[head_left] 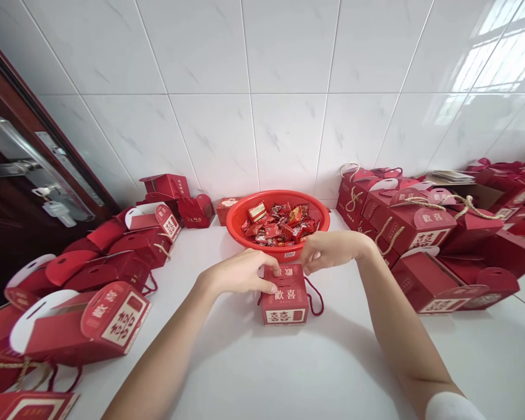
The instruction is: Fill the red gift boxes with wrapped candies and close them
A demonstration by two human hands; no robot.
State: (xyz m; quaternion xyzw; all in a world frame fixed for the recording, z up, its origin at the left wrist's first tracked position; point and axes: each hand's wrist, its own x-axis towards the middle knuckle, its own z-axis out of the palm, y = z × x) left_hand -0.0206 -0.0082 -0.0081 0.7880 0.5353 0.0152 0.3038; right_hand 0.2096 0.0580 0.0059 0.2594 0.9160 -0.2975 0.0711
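A small red gift box (285,298) with white lettering stands on the white surface in the middle, its top flaps folded over. My left hand (250,272) rests at the box's upper left, thumb and fingers spread apart on its top. At the upper right edge of the box is my right hand (322,252), fingers curled close together; what they hold, if anything, is hidden. A dark red cord handle loops out at the box's right side. Just behind the box sits a red plastic basket (235,219) with wrapped sweets (280,224) in it.
Several red boxes (118,315) lie along the left side, near a dark door (9,233) with keys in it. More red boxes (429,274) with rope handles are stacked on the right. A tiled wall (289,134) rises behind the basket.
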